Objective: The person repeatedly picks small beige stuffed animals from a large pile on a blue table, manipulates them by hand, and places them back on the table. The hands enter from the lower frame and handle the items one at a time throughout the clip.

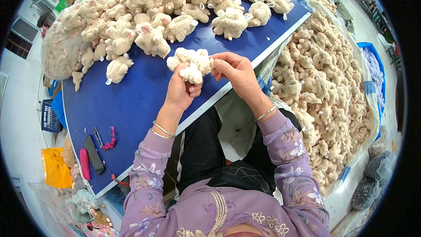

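A small cream plush toy (193,63) is held up over the near edge of the blue table (144,92). My left hand (183,88) is wrapped round its lower left side. At the toy's right side, my right hand (237,72) pinches with thumb and forefinger; whatever lies between those fingertips is too small to make out, though they touch the plush. Beyond my hands, a big heap of similar cream plush toys (151,39) with white tags covers the far part of the table.
On the table's left lie thread snips (98,137), a pink beaded loop (109,139), a dark grey case (93,154) and a pink case (84,164). To the right stands a large open sack of plush toys (324,83). A blue crate (51,116) and yellow bag (57,167) sit beyond the left edge.
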Motion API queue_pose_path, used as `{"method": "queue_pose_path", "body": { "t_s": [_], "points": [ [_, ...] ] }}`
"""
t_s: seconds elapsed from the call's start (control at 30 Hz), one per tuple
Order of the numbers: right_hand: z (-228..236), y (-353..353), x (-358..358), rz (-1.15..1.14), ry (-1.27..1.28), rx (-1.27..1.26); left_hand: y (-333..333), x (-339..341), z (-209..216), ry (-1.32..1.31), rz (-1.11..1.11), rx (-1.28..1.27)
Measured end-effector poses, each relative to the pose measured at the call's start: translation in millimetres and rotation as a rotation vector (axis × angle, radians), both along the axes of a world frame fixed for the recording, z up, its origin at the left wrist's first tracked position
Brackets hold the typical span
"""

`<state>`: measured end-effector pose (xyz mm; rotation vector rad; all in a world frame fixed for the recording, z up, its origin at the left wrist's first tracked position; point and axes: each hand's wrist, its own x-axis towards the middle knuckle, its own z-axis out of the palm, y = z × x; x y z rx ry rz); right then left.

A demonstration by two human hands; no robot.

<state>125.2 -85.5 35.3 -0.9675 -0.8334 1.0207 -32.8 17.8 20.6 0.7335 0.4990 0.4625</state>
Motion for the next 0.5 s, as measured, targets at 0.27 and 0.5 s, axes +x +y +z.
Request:
{"method": "queue_pose_path", "body": {
  "t_s": [0.27, 0.5],
  "points": [
    [3.6, -0.3, -4.5, -0.032, -0.087, 0.056, -0.1, -1.6, -0.4, -0.02, 0.014, 0.004],
    [-0.4, -1.0, -4.8, -0.002, -0.147, -0.002, -0.4, -1.0, -0.7, 0.006, 0.062, 0.036]
  ]
}}
